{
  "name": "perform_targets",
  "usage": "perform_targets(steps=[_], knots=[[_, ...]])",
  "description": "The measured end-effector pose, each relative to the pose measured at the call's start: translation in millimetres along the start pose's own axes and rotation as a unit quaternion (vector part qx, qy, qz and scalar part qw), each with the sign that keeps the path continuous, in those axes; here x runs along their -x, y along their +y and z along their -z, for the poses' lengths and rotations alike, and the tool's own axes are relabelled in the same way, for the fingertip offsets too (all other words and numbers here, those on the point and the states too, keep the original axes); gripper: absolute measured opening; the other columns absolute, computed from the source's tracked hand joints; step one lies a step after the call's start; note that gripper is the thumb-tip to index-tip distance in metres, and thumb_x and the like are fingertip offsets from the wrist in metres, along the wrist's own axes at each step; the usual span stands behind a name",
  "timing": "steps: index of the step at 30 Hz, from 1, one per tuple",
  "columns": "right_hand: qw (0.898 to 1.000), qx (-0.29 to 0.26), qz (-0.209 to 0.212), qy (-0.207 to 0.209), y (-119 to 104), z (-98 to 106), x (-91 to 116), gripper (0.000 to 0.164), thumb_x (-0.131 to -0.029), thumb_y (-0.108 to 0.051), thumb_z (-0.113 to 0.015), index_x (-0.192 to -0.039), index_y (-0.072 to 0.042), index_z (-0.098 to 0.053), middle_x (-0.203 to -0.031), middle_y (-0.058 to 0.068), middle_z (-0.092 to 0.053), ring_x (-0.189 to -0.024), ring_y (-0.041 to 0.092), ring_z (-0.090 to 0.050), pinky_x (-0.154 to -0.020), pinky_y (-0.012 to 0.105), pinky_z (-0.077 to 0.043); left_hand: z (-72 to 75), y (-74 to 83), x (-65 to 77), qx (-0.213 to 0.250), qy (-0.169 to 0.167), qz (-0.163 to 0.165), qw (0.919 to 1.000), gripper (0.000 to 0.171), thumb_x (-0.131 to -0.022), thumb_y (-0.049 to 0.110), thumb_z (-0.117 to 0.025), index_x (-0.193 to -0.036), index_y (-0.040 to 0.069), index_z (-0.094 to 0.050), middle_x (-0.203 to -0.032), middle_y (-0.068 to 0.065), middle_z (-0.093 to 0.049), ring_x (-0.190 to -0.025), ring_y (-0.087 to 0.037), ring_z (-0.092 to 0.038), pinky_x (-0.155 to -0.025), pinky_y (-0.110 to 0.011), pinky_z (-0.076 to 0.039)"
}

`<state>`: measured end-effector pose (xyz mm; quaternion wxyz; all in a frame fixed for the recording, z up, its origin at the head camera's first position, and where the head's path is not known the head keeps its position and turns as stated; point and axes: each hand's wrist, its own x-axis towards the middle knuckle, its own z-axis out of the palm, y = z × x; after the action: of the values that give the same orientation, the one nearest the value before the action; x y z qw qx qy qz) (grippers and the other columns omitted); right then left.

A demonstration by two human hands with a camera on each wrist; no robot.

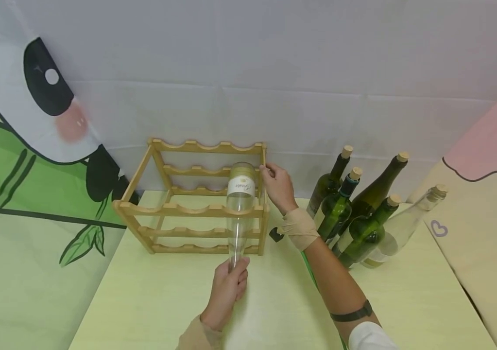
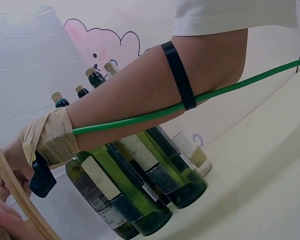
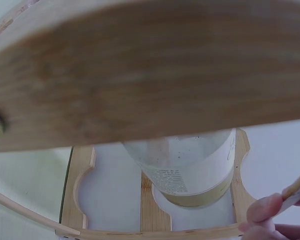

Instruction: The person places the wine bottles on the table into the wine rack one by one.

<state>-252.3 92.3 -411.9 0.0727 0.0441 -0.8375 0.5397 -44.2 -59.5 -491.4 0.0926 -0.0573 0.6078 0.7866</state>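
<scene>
My left hand (image 1: 226, 287) grips a clear glass wine bottle (image 1: 241, 187) by its neck, in front of a wooden wine rack (image 1: 182, 210). The bottle's white-labelled base points away from me and overlaps the right end of the rack's top tier. In the right wrist view the bottle's base (image 3: 195, 187) shows between the rack's scalloped rails. At the rack's right end, my right hand (image 1: 280, 187) pinches the top side bar near the back corner. Its fingertips (image 3: 265, 210) show at the wood in the right wrist view.
Right of the rack stand several corked bottles in a cluster: green ones (image 1: 333, 211) and a clear one (image 1: 410, 226). My right forearm passes close in front of them, with a green cord (image 2: 140, 118) along it. A printed cloth (image 1: 248, 116) hangs behind the table (image 1: 152, 301).
</scene>
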Motion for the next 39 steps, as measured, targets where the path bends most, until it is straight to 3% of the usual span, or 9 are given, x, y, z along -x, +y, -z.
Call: perform_targets(steps=[3, 6, 9, 14, 24, 31, 35, 39], knots=[[1.0, -0.001, 0.0, -0.002, -1, 0, 1, 0.05, -0.113, -0.035, -0.053, -0.15, -0.002, -0.06, -0.117, 0.023, -0.072, -0.076, 0.023, -0.057, -0.075, 0.041, -0.048, 1.2, 1.0, -2.8, -0.002, 0.001, 0.002, 1.0, 0.033, -0.11, 0.024, -0.062, -0.084, 0.011, -0.046, -0.064, 0.006, -0.041, -0.048, -0.004, -0.031, -0.045, -0.017, -0.027], [1.0, -0.002, 0.0, 0.001, -2, 0, 1, 0.05, -0.113, -0.035, -0.054, -0.149, -0.001, -0.061, -0.13, 0.02, -0.072, -0.095, 0.027, -0.065, -0.09, 0.047, -0.053, 2.0, 1.6, -5.6, -0.003, 0.001, 0.003, 1.0, 0.032, -0.11, 0.024, -0.062, -0.085, 0.011, -0.047, -0.064, 0.006, -0.041, -0.048, -0.004, -0.031, -0.046, -0.017, -0.027], [1.0, -0.007, 0.0, -0.001, -3, 0, 1, 0.05, -0.113, -0.034, -0.054, -0.149, 0.0, -0.061, -0.131, 0.02, -0.072, -0.101, 0.032, -0.066, -0.096, 0.052, -0.053, 2.2, 1.9, -7.9, -0.002, 0.005, 0.004, 1.0, 0.033, -0.11, 0.024, -0.063, -0.085, 0.011, -0.047, -0.064, 0.006, -0.041, -0.047, -0.004, -0.031, -0.045, -0.018, -0.027], [1.0, -0.011, 0.0, 0.003, -2, -1, 1, 0.048, -0.113, -0.033, -0.054, -0.147, -0.001, -0.062, -0.129, 0.019, -0.072, -0.099, 0.031, -0.065, -0.093, 0.051, -0.053, 0.9, 3.6, -12.3, -0.004, 0.013, 0.006, 0.9999, 0.035, -0.11, 0.024, -0.063, -0.082, 0.011, -0.046, -0.062, 0.005, -0.039, -0.046, -0.005, -0.03, -0.045, -0.018, -0.026], [1.0, -0.015, -0.005, -0.002, -2, 0, 2, 0.052, -0.113, -0.038, -0.053, -0.149, -0.002, -0.061, -0.137, 0.021, -0.069, -0.12, 0.036, -0.068, -0.104, 0.055, -0.053, -0.6, 7.0, -23.7, -0.008, 0.015, 0.012, 0.9998, 0.034, -0.11, 0.024, -0.062, -0.084, 0.012, -0.045, -0.062, 0.006, -0.039, -0.048, -0.005, -0.03, -0.046, -0.018, -0.026], [1.0, -0.019, -0.007, -0.004, -1, 0, 1, 0.052, -0.113, -0.037, -0.054, -0.15, 0.0, -0.059, -0.137, 0.021, -0.069, -0.117, 0.035, -0.068, -0.101, 0.054, -0.054, 0.4, 9.6, -29.5, -0.017, 0.014, 0.023, 0.9995, 0.03, -0.112, 0.023, -0.059, -0.086, 0.012, -0.048, -0.064, 0.006, -0.044, -0.049, -0.004, -0.036, -0.046, -0.017, -0.031], [1.0, -0.025, -0.004, -0.003, -1, 0, 1, 0.053, -0.113, -0.037, -0.054, -0.15, 0.0, -0.059, -0.136, 0.021, -0.07, -0.116, 0.034, -0.068, -0.101, 0.054, -0.054, 3.1, 10.2, -28.3, -0.006, 0.002, 0.029, 0.9996, 0.027, -0.111, 0.027, -0.06, -0.093, 0.01, -0.05, -0.07, 0.004, -0.051, -0.051, -0.004, -0.042, -0.049, -0.018, -0.036], [1.0, -0.03, -0.006, -0.005, 0, 0, 1, 0.052, -0.113, -0.036, -0.055, -0.151, 0.0, -0.058, -0.136, 0.021, -0.07, -0.117, 0.035, -0.069, -0.101, 0.054, -0.054, 7.1, 9.1, -21.3, -0.011, -0.017, 0.027, 0.9994, 0.031, -0.112, 0.03, -0.06, -0.117, 0.0, -0.055, -0.08, 0.0, -0.057, -0.056, -0.005, -0.046, -0.053, -0.02, -0.04]])
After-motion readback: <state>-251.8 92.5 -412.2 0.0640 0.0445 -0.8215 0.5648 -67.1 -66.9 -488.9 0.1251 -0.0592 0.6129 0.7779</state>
